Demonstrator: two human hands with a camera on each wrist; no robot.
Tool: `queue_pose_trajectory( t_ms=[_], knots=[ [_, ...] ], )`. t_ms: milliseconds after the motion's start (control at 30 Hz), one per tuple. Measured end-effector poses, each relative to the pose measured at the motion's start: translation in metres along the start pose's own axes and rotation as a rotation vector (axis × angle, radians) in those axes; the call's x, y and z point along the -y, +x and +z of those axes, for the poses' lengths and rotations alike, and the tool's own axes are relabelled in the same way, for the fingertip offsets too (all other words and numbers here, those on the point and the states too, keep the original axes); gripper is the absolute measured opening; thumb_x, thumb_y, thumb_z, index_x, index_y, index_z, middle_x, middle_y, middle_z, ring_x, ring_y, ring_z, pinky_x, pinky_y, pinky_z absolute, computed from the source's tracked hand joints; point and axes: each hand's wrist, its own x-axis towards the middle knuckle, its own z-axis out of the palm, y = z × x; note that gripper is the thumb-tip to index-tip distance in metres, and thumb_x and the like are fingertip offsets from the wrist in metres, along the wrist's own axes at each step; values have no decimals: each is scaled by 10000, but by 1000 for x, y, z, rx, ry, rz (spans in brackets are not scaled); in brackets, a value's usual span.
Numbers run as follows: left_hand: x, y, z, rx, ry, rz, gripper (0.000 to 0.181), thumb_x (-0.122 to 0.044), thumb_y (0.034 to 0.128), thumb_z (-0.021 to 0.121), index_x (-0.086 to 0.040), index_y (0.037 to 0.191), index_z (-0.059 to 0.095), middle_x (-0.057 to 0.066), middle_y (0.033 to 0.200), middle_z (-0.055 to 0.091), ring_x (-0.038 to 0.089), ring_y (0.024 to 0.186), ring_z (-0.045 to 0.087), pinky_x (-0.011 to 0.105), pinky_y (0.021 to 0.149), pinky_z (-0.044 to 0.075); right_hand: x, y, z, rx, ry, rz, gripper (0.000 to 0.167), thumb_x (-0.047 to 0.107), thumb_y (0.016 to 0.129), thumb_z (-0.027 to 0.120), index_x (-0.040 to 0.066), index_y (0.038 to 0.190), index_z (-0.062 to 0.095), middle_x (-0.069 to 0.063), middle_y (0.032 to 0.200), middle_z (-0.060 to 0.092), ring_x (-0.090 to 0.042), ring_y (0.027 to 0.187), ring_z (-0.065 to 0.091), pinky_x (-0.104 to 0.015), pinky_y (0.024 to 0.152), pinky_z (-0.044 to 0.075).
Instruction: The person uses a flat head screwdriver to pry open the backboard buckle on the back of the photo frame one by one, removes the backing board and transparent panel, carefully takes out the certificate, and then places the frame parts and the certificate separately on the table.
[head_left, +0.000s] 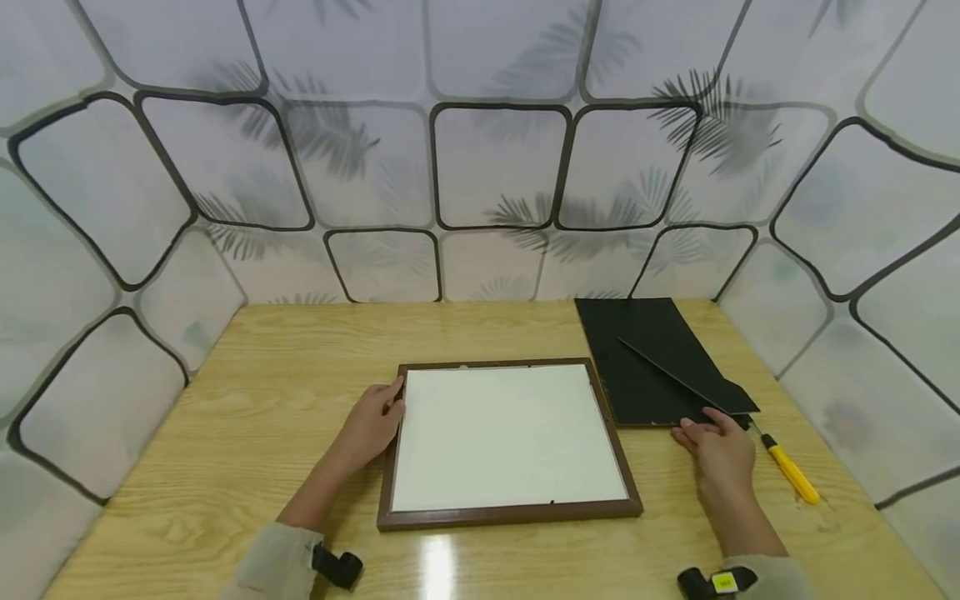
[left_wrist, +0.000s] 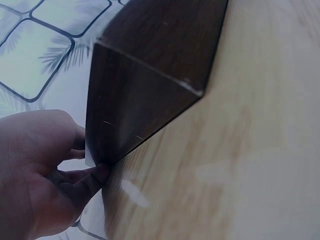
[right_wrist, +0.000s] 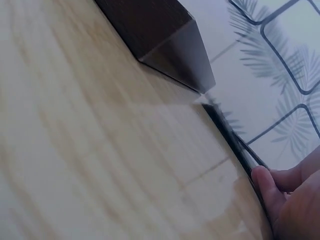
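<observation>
A brown picture frame (head_left: 510, 517) lies on the table with a white sheet (head_left: 510, 437) filling it. My left hand (head_left: 372, 423) grips the left side of the frame; in the left wrist view, the thumb and fingers (left_wrist: 100, 172) pinch its edge low down near the tabletop. To the right of the frame lies a black backing board (head_left: 637, 350) with a stand flap (head_left: 678, 379) on it, lifted along one edge. My right hand (head_left: 722, 450) pinches the near edge of this black piece; whether it holds the board or the flap, I cannot tell.
A yellow-handled tool (head_left: 795, 473) with a thin metal shaft lies right of the board, its tip hidden by the black pieces. The wood-grain table (head_left: 225, 433) meets patterned wall panels (head_left: 495, 167) at the back and sides.
</observation>
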Motion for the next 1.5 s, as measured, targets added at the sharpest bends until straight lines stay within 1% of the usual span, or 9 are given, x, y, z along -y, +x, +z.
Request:
queue_pose_trajectory(
  t_ms=[267, 700, 800, 1000, 1100, 1200, 1333, 1433, 1500],
  knots=[
    [4, -1, 0, 1, -7, -12, 524, -218, 1077, 440, -52, 1565, 341, 273, 1520, 396, 376, 1286, 510, 523, 1007, 473, 1, 0, -2, 17, 5, 11, 678, -31, 978, 590, 23, 1582, 287, 39, 836, 610, -62, 720, 722, -217, 748, 595],
    [5, 1, 0, 7, -6, -2, 537, -234, 1071, 449, -66, 1569, 338, 269, 1529, 391, 415, 1318, 497, 555, 1031, 465, 3, -3, 1, 63, -144, -31, 571, 165, 1003, 627, 62, 1528, 427, 93, 840, 639, -69, 667, 674, -251, 621, 596],
    [5, 1, -1, 16, -22, -10, 540, -247, 1074, 445, -86, 1576, 331, 260, 1536, 382, 426, 1354, 464, 569, 1061, 442, 5, -8, 6, 86, -249, -78, 564, 244, 1005, 631, 73, 1513, 453, 102, 877, 621, -65, 678, 660, -247, 623, 591],
    [5, 1, -2, 25, -47, -13, 541, -254, 1078, 444, -99, 1582, 324, 250, 1539, 380, 424, 1380, 439, 577, 1086, 418, 10, -24, 18, 156, -498, -266, 592, 428, 1015, 577, 115, 1507, 473, 25, 1168, 577, -43, 918, 601, -178, 728, 551],
    [6, 1, -2, 22, -47, -6, 540, -252, 1079, 447, -99, 1582, 325, 251, 1537, 383, 425, 1381, 437, 583, 1089, 413, 13, -35, 28, 197, -564, -369, 587, 467, 1017, 554, 131, 1495, 490, -42, 1290, 564, -60, 1044, 549, -110, 773, 489],
    [7, 1, -1, 23, -56, -5, 542, -258, 1078, 455, -110, 1583, 327, 238, 1540, 383, 418, 1388, 430, 584, 1100, 403, 14, -49, 45, 276, -576, -449, 554, 435, 1024, 561, 111, 1470, 515, -84, 1358, 549, -129, 1177, 518, -44, 829, 431],
    [9, 0, -1, 28, -66, 6, 541, -256, 1078, 464, -108, 1581, 330, 232, 1536, 389, 405, 1374, 445, 580, 1101, 403, 13, -74, 77, 405, -620, -549, 488, 357, 1029, 585, 74, 1425, 554, -122, 1405, 547, -274, 1284, 535, -263, 1009, 506],
    [10, -1, -2, 30, -73, 13, 542, -252, 1077, 472, -105, 1580, 332, 230, 1530, 395, 397, 1361, 458, 573, 1099, 407, 13, -97, 105, 475, -708, -612, 453, 332, 1022, 603, 92, 1405, 578, -104, 1451, 542, -322, 1309, 544, -510, 1067, 470],
    [9, -1, -2, 27, -78, 15, 544, -247, 1074, 480, -103, 1578, 335, 230, 1528, 398, 396, 1361, 459, 571, 1100, 407, 12, -112, 124, 522, -774, -639, 464, 347, 1013, 613, 105, 1408, 582, -89, 1488, 522, -329, 1358, 507, -528, 1097, 438]
  ],
)
